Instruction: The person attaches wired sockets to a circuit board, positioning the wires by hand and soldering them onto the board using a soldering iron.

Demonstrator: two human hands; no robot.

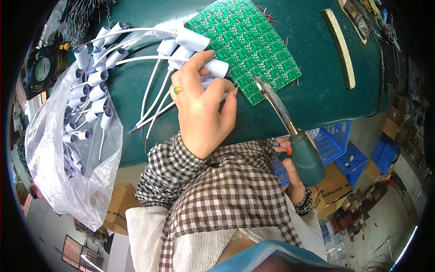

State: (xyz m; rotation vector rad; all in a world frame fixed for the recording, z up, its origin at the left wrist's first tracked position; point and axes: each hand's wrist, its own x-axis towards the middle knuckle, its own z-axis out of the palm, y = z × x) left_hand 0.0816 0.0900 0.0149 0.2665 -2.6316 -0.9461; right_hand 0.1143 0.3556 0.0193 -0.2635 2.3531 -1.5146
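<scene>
My left hand (pixel 201 104), with a ring on it, is at the near left edge of a green circuit board panel (pixel 247 43). Its index finger lies against a white tube (pixel 217 68), while thumb and another finger come together by the board's edge on something too small to make out. More white tubes with white cables (pixel 192 40) lie beyond this hand. In my right hand (pixel 292 170) is a soldering iron (pixel 307 158) with a dark green handle. Its tip is over the near part of the board. The handle hides part of the right hand.
A clear plastic bag (pixel 74 181) of white tubes hangs over the table's left edge. A black fan (pixel 43 70) stands at far left, near a bundle of dark wires (pixel 84 20). A curved strip (pixel 340 47) lies at right. Blue baskets (pixel 333 143) and cartons (pixel 333 186) are below.
</scene>
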